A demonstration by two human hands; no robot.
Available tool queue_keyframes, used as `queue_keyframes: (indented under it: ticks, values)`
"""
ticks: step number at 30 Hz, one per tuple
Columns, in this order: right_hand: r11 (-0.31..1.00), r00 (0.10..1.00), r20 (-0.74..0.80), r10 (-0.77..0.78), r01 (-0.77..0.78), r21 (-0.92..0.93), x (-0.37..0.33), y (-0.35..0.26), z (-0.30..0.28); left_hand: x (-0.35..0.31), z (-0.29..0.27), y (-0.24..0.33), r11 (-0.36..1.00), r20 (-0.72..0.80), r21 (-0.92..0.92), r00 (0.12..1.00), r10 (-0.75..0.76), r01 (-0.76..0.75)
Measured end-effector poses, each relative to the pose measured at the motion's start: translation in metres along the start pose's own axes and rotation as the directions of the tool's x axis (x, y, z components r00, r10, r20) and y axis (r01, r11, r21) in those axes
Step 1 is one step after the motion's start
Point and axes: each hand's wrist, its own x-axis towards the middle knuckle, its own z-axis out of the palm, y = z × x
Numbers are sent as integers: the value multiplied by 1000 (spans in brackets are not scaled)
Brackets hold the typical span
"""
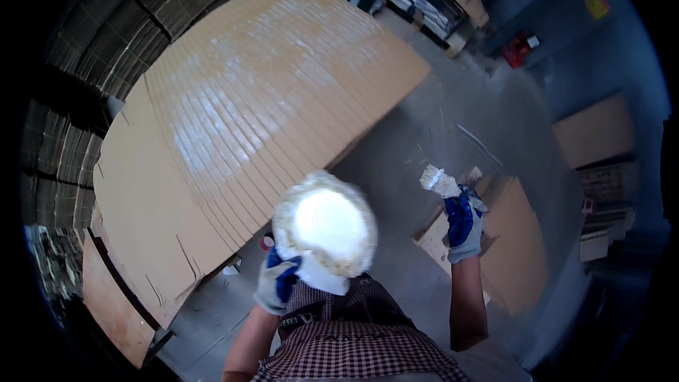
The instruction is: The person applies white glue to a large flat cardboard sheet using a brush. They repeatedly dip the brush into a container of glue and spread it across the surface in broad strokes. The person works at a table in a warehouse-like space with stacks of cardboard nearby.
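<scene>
My left hand (pixel 277 281), in a white and blue glove, is closed on the rim of a tub of white glue (pixel 327 223); a crust of dried material rings its mouth. Off to the right, my right hand (pixel 465 226), gloved the same way, grips a brush (pixel 440 181) whose pale bristles point up and left. The brush is apart from the tub. Ahead and to the left lies a broad spread of overlapping cardboard sheets (pixel 233 99), their edges fanned in steps. Wet whitish streaks cover the far and middle part of them.
Tall stacks of folded cardboard (pixel 141 7) line the left side. Loose cardboard pieces (pixel 516 247) lie on the floor at my right, and more boards (pixel 594 131) lean farther right. A pile of boards (pixel 431 0) and a red object (pixel 518 48) stand at the back right.
</scene>
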Motion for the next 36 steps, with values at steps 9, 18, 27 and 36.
queue_keyframes:
  ticks: [9, 18, 27, 36]
  values:
    - [890, 928, -209, 307, -202, 409, -67, 56, 39, 94, -79, -104, 944, 64, 140, 948, -311, 300]
    - [471, 792, 75, 606, -433, 768, -47, 230, 65, 234, -176, -158, 949, -278, 234, 950, -141, 209]
    - [203, 740, 225, 634, -440, 875, -54, 384, 111, 314, -221, -156, 913, -189, 369, 976, -110, 174]
    - [110, 516, 230, 825, -546, 830, -76, 461, 107, 275, -222, -174, 928, -371, 232, 908, -193, 292]
